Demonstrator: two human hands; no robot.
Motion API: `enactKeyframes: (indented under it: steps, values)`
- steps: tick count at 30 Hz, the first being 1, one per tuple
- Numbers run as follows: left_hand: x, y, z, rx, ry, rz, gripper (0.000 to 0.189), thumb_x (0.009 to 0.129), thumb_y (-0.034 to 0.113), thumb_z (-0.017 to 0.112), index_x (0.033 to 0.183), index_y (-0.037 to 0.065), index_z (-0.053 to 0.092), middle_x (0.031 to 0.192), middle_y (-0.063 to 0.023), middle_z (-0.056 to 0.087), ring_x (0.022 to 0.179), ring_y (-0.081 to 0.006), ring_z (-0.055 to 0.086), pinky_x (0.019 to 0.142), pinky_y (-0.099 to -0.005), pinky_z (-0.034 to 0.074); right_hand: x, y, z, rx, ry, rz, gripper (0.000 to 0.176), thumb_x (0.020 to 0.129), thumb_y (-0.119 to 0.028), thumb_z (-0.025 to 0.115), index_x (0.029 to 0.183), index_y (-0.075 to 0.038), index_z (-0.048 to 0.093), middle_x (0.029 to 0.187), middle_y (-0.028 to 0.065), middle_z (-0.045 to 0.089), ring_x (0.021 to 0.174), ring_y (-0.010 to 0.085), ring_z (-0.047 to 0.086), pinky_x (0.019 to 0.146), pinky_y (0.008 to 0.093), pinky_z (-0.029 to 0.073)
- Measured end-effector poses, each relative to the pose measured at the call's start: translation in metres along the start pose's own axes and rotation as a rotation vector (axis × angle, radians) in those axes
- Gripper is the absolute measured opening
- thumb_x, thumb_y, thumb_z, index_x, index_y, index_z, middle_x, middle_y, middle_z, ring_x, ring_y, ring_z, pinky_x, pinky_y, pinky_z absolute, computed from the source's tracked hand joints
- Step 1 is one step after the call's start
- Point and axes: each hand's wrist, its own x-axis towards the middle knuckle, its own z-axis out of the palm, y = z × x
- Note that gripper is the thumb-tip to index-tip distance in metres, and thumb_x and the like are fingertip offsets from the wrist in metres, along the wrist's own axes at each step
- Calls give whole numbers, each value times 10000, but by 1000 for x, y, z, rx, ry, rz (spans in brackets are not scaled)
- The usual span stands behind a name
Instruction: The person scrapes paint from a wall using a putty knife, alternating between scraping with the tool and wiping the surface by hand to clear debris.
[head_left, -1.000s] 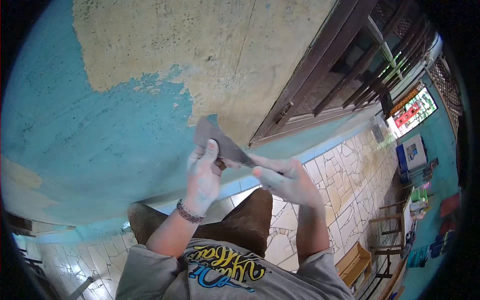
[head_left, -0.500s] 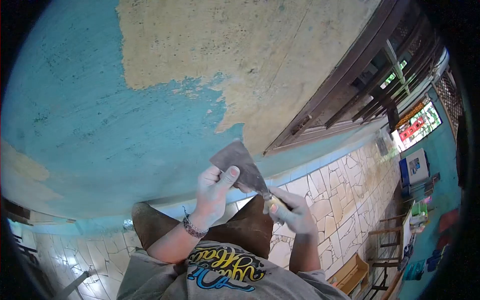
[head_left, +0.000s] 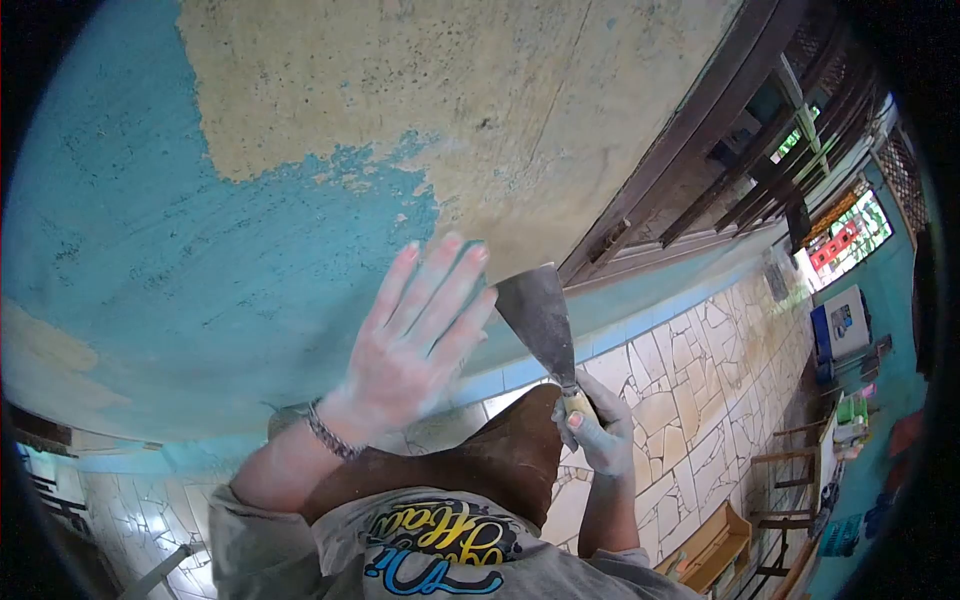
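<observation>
My right hand [head_left: 598, 425] is wrapped round the pale handle of a putty knife [head_left: 538, 312]. Its wide grey blade points up and to the left, toward the wall. My left hand [head_left: 415, 325], dusted white, is raised flat with its fingers spread and nothing in it; its fingertips come close beside the blade's left corner. Behind both hands is a wall [head_left: 290, 250] with blue paint, partly stripped to a beige patch [head_left: 330, 80] with a ragged edge.
A dark wooden window frame [head_left: 640, 205] with bars runs along the wall at the right. Irregular stone tiles [head_left: 680, 400] cover the floor. To the lower right are a wooden box [head_left: 715, 545] and a table [head_left: 820, 460] with things on it. A white and blue box [head_left: 842, 325] stands farther back.
My left hand has let go of the blade and risen, its fingers now spread. The putty knife in my right hand has moved to the right and turned more upright.
</observation>
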Motion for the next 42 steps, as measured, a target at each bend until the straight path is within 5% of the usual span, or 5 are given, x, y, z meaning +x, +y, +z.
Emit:
enactKeyframes:
  steps: [6, 15, 27, 36, 42]
  values:
    - [-5, -45, 18, 483, -164, 166, 593, 818, 302, 660, 1377, 178, 504, 1493, 45, 389, 1398, -143, 307, 1172, -474, 108, -11, 5, -5, 13, 148, -28, 564, 794, -108, 736, 1276, -2, 463, 930, 119, 633, 635, 81, 535, 485, 193, 396]
    - [-63, 3, 25, 162, -63, -352, 566, 807, 232, 677, 1316, 30, 532, 1461, -210, 384, 1382, -379, 318, 1135, -567, 169, -12, -14, 2, -73, 119, -130, 507, 788, -77, 695, 1248, 1, 496, 1050, 134, 608, 760, 126, 567, 639, 238, 471]
    - [-48, 34, 27, -317, 63, -91, 502, 782, 143, 700, 1249, 13, 569, 1415, -270, 414, 1318, -435, 399, 1076, -547, 325, -12, -4, 21, -109, 38, -190, 402, 792, -108, 711, 1145, 22, 569, 1281, 161, 462, 957, 228, 614, 800, 320, 539]
    - [-49, -71, -4, 616, 240, -144, 601, 891, 388, 596, 1434, 188, 432, 1559, -149, 223, 1459, -333, 129, 1159, -540, 21, -18, 0, 26, -58, 91, -201, 232, 835, -18, 683, 1027, 29, 562, 1133, 197, 587, 880, 256, 675, 681, 295, 590]
    - [-124, -80, 4, 583, 217, -339, 647, 934, 384, 536, 1504, 212, 282, 1591, -126, 98, 1474, -311, 2, 1148, -563, -18, -12, 2, 42, -159, 213, -137, 221, 847, -33, 667, 1030, 27, 560, 1027, 191, 655, 701, 192, 659, 563, 256, 538]
